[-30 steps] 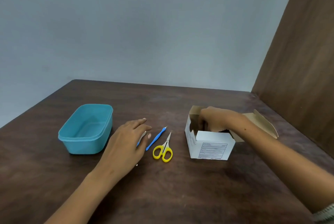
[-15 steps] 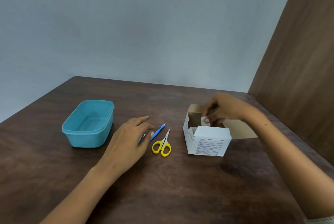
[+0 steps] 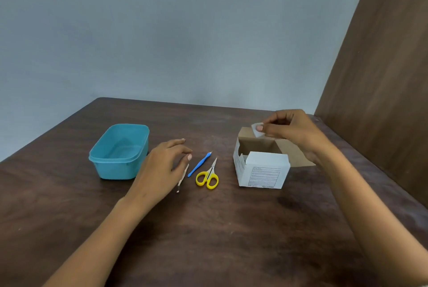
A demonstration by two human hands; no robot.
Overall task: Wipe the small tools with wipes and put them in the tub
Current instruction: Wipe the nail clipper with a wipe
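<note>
Part of the thin metal tool is covered by the left hand, so it cannot be told if it is held. Most of the small white wipe is hidden by the right hand. The print on the box below that hand is too small to be read.

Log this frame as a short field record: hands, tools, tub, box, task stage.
left hand: open, over a thin pale tool; contact unclear
right hand: pinches a small white wipe packet above the box
tools: blue stick tool, yellow scissors, on the table
tub: teal, no tools inside
box: white, top open
stage: no tool wiped yet
</note>
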